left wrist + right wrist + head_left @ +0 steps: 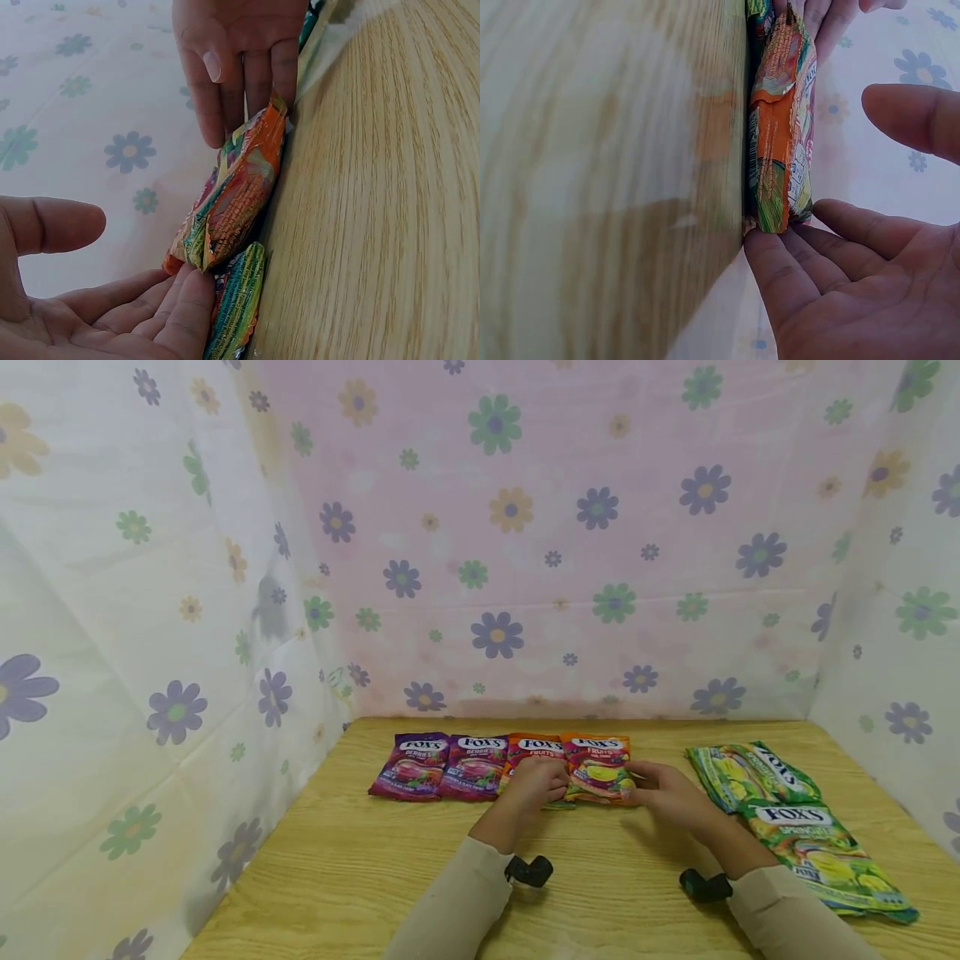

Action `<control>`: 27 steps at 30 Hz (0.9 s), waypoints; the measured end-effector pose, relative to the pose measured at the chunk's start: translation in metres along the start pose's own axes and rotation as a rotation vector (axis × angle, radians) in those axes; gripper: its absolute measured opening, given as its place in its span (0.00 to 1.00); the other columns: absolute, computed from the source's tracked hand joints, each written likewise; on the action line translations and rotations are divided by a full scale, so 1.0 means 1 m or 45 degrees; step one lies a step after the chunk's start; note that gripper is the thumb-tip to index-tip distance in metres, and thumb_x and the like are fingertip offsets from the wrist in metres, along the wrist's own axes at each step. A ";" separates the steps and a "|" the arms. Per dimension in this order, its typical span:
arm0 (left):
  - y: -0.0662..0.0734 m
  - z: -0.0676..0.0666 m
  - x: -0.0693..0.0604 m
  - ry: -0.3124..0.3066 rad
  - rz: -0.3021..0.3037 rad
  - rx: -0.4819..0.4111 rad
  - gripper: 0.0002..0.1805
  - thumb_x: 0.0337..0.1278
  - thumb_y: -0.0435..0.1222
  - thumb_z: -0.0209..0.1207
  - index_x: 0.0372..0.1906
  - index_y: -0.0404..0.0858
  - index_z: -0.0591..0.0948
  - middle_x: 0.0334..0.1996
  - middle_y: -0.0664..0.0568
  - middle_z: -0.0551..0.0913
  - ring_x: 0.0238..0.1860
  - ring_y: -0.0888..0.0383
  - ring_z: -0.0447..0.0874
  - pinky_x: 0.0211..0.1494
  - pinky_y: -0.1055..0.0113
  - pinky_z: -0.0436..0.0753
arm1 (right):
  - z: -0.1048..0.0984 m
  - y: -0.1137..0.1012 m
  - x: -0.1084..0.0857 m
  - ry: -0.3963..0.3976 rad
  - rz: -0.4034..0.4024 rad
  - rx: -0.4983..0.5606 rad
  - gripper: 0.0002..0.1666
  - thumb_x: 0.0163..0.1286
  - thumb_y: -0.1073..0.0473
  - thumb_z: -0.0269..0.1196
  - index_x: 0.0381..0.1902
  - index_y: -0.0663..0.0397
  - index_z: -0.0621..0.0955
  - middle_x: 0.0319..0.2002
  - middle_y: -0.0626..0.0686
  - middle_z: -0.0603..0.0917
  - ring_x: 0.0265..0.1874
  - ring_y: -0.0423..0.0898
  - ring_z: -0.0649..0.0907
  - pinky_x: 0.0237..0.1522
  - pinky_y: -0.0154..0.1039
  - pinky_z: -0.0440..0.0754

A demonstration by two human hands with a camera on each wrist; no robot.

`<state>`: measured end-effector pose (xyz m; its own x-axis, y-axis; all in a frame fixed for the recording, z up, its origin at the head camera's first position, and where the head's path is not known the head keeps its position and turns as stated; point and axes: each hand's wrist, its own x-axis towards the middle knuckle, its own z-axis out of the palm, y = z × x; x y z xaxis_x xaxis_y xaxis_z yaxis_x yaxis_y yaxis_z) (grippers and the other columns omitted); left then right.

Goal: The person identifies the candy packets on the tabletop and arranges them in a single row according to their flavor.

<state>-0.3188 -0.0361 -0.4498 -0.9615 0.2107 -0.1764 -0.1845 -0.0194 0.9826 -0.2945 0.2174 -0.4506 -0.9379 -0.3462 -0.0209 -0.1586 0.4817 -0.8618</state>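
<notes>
Head view: orange Fruits bag [598, 770] flat at row's right end on counter [592, 877], logo end toward back, long axis running away from person; room in front, green bag [828, 856] well apart.

Left wrist view: left grip [112, 315] unclenched, fingers straight, touching bag's side, thumb apart.

Right wrist view: right grip [855, 277] likewise released, fingertips against opposite side.

- Passable: tabletop [337, 860] in front of purple bags [412, 768].
- Gap between right Fruits bag [597, 768] and green bags [817, 860]: right hand [667, 795] partly fills it.
- Flowered cloth [555, 610] blocks behind row.
</notes>
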 end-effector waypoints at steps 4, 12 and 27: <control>0.001 0.000 -0.001 0.009 -0.007 -0.002 0.25 0.62 0.32 0.61 0.65 0.30 0.79 0.67 0.40 0.78 0.66 0.44 0.80 0.68 0.51 0.80 | 0.000 -0.001 -0.001 -0.008 -0.005 -0.001 0.43 0.77 0.54 0.62 0.79 0.69 0.59 0.77 0.72 0.61 0.75 0.70 0.66 0.68 0.61 0.75; 0.002 0.001 -0.001 0.009 -0.008 0.003 0.25 0.65 0.33 0.60 0.65 0.30 0.79 0.66 0.41 0.80 0.65 0.45 0.82 0.69 0.51 0.79 | 0.000 -0.001 0.000 0.004 0.001 -0.021 0.42 0.77 0.53 0.62 0.78 0.69 0.60 0.77 0.71 0.62 0.75 0.70 0.66 0.69 0.61 0.75; 0.005 0.001 -0.003 -0.019 0.036 0.021 0.19 0.67 0.36 0.59 0.57 0.27 0.81 0.68 0.39 0.77 0.67 0.46 0.80 0.67 0.53 0.81 | -0.005 0.000 0.000 0.035 0.041 -0.099 0.40 0.75 0.54 0.62 0.74 0.74 0.65 0.71 0.72 0.72 0.69 0.68 0.74 0.66 0.60 0.78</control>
<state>-0.3165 -0.0355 -0.4448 -0.9632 0.2245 -0.1478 -0.1537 -0.0093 0.9881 -0.2959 0.2211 -0.4481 -0.9509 -0.3076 -0.0331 -0.1507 0.5540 -0.8188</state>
